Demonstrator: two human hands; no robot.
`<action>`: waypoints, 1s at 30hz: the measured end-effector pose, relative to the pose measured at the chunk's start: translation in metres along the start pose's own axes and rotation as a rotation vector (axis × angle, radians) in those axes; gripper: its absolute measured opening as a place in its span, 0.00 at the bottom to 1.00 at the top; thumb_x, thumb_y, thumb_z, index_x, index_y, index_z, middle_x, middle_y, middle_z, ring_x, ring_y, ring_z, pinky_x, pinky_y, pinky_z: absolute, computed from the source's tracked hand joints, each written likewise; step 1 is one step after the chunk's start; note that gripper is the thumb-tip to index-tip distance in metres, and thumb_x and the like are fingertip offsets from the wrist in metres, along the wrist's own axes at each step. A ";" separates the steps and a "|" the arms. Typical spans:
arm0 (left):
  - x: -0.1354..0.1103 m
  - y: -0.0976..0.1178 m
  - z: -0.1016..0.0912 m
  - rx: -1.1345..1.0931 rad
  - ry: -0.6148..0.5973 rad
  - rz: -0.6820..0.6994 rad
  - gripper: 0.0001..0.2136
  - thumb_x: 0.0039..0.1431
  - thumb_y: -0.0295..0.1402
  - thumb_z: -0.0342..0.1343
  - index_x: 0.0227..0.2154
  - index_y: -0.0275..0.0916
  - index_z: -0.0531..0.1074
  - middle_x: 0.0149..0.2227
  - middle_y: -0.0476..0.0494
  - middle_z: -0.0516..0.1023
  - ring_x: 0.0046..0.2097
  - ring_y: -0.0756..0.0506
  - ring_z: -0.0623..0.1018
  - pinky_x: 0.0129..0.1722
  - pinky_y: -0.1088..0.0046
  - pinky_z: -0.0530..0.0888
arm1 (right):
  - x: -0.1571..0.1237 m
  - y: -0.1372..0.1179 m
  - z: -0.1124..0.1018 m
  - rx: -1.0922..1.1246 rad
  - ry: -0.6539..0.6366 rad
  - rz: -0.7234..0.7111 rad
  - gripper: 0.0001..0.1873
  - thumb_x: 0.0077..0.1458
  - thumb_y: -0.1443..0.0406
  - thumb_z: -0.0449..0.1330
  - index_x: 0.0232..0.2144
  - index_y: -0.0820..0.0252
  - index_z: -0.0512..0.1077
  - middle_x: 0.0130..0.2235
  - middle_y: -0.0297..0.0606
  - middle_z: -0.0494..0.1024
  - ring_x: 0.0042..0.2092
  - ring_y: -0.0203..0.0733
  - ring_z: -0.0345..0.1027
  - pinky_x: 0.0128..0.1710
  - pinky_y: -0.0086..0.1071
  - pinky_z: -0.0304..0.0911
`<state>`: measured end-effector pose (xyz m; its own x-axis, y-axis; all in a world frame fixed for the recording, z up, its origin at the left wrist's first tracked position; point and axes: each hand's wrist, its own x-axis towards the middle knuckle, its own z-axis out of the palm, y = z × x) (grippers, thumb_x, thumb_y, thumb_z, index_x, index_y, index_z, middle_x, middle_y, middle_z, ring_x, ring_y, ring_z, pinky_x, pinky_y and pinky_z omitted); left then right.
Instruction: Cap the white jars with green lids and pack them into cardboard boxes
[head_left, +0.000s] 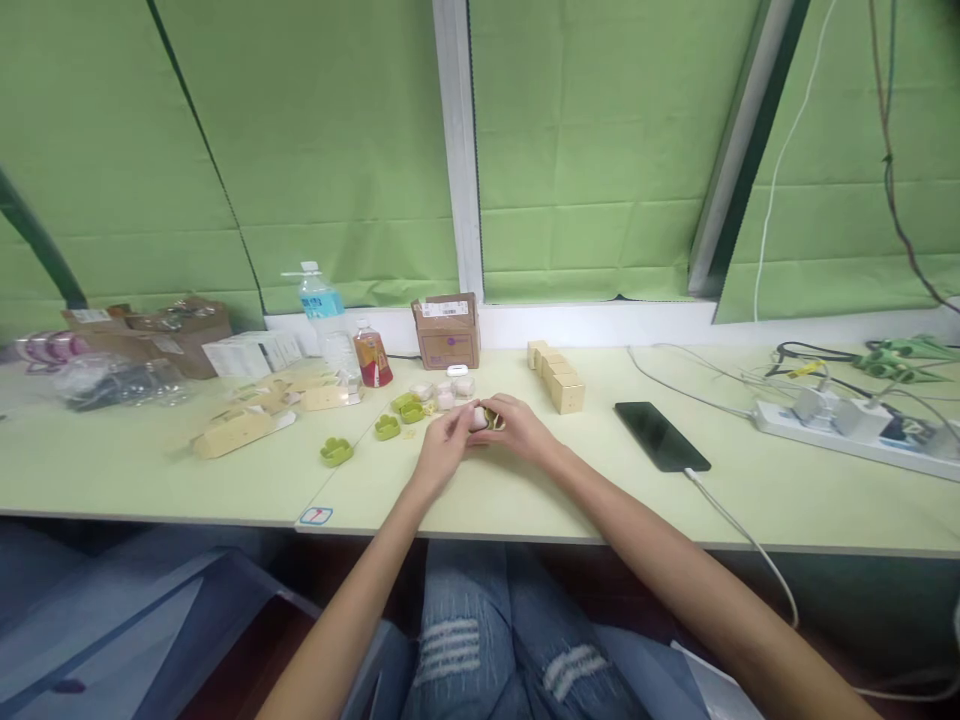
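Observation:
Both hands meet above the table in front of me, around a small open box-like thing [486,438]. A pale pinkish-white piece [478,420] shows between the fingers, with something dark and yellowish beside it. My left hand [442,440] is closed on the left side of it. From the right, my right hand [517,422] grips it with bent fingers. Just beyond the hands lie several small pale pink wrapped pieces [445,396]. Green flower-shaped cups [337,452] lie to the left. Fingers hide much of what I hold.
A row of yellow boxes [568,393] stands right of my hands, then a phone [661,436] on a cable and a power strip [862,435]. Flat yellow box pieces [236,430] lie left. Behind are a water bottle [322,305], a drink bottle [372,356] and a cardboard box [448,335].

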<state>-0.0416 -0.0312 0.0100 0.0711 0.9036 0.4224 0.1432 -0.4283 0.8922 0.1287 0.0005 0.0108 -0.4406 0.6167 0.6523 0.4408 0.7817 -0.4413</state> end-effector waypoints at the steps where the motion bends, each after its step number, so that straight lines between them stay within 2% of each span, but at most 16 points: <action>1: -0.002 0.002 0.001 0.057 0.003 0.055 0.23 0.63 0.48 0.58 0.51 0.37 0.78 0.54 0.35 0.80 0.52 0.36 0.81 0.42 0.61 0.83 | 0.000 0.002 -0.001 -0.027 0.004 0.012 0.17 0.57 0.52 0.68 0.35 0.61 0.75 0.32 0.35 0.71 0.34 0.39 0.63 0.35 0.32 0.58; 4: -0.009 0.010 0.001 0.234 0.111 0.312 0.14 0.64 0.42 0.58 0.36 0.39 0.82 0.45 0.39 0.84 0.48 0.40 0.82 0.48 0.62 0.80 | 0.001 0.009 -0.008 -0.096 0.082 0.063 0.20 0.56 0.50 0.68 0.29 0.60 0.73 0.30 0.34 0.69 0.32 0.39 0.61 0.33 0.32 0.56; 6: -0.011 0.013 0.001 0.324 0.192 0.446 0.16 0.66 0.39 0.55 0.24 0.39 0.78 0.32 0.43 0.84 0.38 0.44 0.83 0.46 0.65 0.79 | 0.002 0.014 -0.015 -0.114 0.185 0.106 0.21 0.54 0.48 0.69 0.30 0.60 0.73 0.30 0.35 0.69 0.32 0.40 0.61 0.33 0.32 0.56; 8: -0.012 0.014 0.001 0.390 0.224 0.488 0.17 0.66 0.38 0.55 0.21 0.39 0.74 0.25 0.47 0.79 0.31 0.47 0.79 0.41 0.68 0.78 | 0.003 0.018 -0.022 -0.103 0.253 0.131 0.23 0.53 0.47 0.69 0.34 0.60 0.74 0.31 0.36 0.71 0.33 0.41 0.63 0.33 0.33 0.57; 10: -0.011 0.012 0.003 0.430 0.207 0.450 0.13 0.65 0.39 0.56 0.26 0.39 0.73 0.28 0.47 0.77 0.32 0.47 0.77 0.37 0.70 0.78 | 0.004 0.021 -0.027 -0.058 0.274 0.161 0.25 0.50 0.45 0.70 0.35 0.60 0.75 0.33 0.38 0.73 0.35 0.42 0.65 0.35 0.34 0.60; 13: -0.008 0.004 0.006 0.465 0.127 0.330 0.09 0.64 0.39 0.56 0.41 0.40 0.74 0.41 0.42 0.78 0.40 0.46 0.78 0.37 0.70 0.79 | 0.005 0.026 -0.033 0.099 0.313 0.296 0.29 0.42 0.44 0.73 0.34 0.61 0.74 0.36 0.40 0.77 0.38 0.44 0.70 0.37 0.35 0.66; 16: -0.002 -0.006 0.007 0.493 0.040 0.235 0.18 0.62 0.39 0.58 0.53 0.42 0.69 0.54 0.38 0.74 0.48 0.43 0.77 0.42 0.65 0.79 | 0.006 0.030 -0.037 0.279 0.342 0.439 0.33 0.35 0.46 0.76 0.36 0.62 0.74 0.35 0.39 0.79 0.37 0.46 0.73 0.37 0.37 0.68; 20: 0.020 -0.014 0.011 0.534 -0.078 0.112 0.29 0.58 0.41 0.63 0.61 0.42 0.63 0.62 0.34 0.70 0.57 0.37 0.74 0.49 0.59 0.77 | 0.006 0.034 -0.041 0.418 0.372 0.467 0.36 0.33 0.48 0.76 0.42 0.63 0.76 0.36 0.40 0.81 0.37 0.46 0.74 0.37 0.37 0.68; 23: 0.044 -0.016 0.022 0.522 -0.194 0.014 0.39 0.51 0.42 0.68 0.64 0.39 0.59 0.62 0.29 0.69 0.62 0.33 0.71 0.54 0.58 0.73 | 0.007 0.038 -0.042 0.369 0.410 0.530 0.36 0.32 0.49 0.76 0.41 0.63 0.77 0.35 0.39 0.80 0.33 0.43 0.71 0.33 0.36 0.65; 25: 0.056 -0.018 0.033 0.504 -0.213 -0.020 0.42 0.49 0.43 0.69 0.64 0.37 0.57 0.59 0.29 0.72 0.59 0.34 0.73 0.54 0.58 0.72 | 0.006 0.040 -0.043 0.344 0.411 0.536 0.36 0.31 0.49 0.76 0.41 0.64 0.78 0.34 0.38 0.79 0.32 0.42 0.69 0.33 0.35 0.63; 27: 0.061 -0.019 0.043 0.508 -0.189 -0.039 0.39 0.51 0.42 0.67 0.63 0.37 0.58 0.51 0.33 0.76 0.52 0.36 0.77 0.51 0.59 0.73 | 0.005 0.043 -0.043 0.335 0.394 0.524 0.37 0.32 0.48 0.76 0.42 0.63 0.78 0.32 0.36 0.77 0.33 0.42 0.67 0.33 0.34 0.62; 30: 0.053 -0.018 0.050 0.567 -0.124 -0.042 0.34 0.51 0.42 0.67 0.58 0.37 0.62 0.43 0.38 0.77 0.45 0.39 0.78 0.47 0.61 0.73 | 0.002 0.046 -0.044 0.296 0.353 0.486 0.34 0.39 0.44 0.73 0.42 0.62 0.78 0.31 0.35 0.75 0.34 0.42 0.66 0.35 0.34 0.61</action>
<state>0.0087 0.0239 0.0084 0.1641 0.9272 0.3366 0.6522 -0.3580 0.6682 0.1828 0.0334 0.0193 0.0586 0.8772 0.4766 0.2687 0.4460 -0.8538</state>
